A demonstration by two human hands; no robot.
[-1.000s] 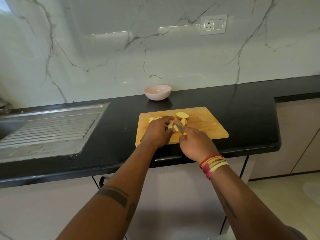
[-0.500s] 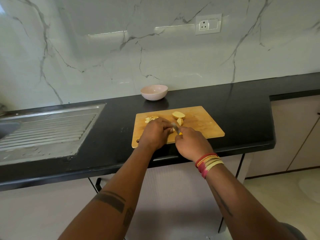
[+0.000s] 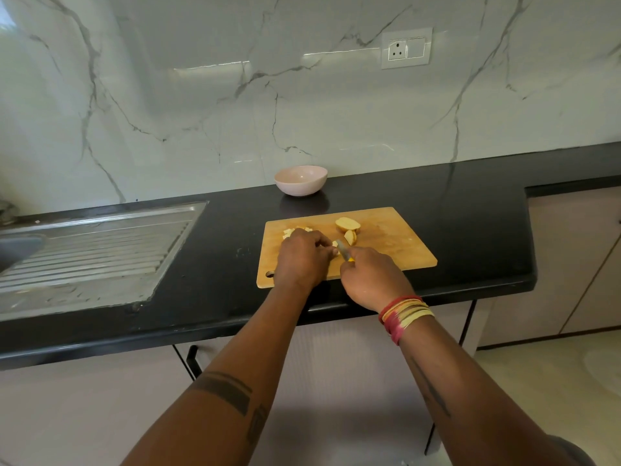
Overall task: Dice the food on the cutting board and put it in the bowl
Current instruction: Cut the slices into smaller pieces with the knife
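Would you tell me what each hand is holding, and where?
Right hand grips the small knife by its yellow handle; left hand pinches a pale food piece.

Cutting board (image 3: 396, 243): pale wood, matt, faintly scored. Desk (image 3: 437, 203): black stone, polished, reflective. Wall (image 3: 201, 112): glossy white veined marble. Bowl (image 3: 300, 180): smooth glazed ceramic, pinkish. Drainboard (image 3: 100, 250): ribbed brushed metal. Wrist threads (image 3: 405, 312): red and yellow cloth.

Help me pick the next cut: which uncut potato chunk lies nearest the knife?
The smaller wedge, just beyond the knife; the larger half lies farther back.
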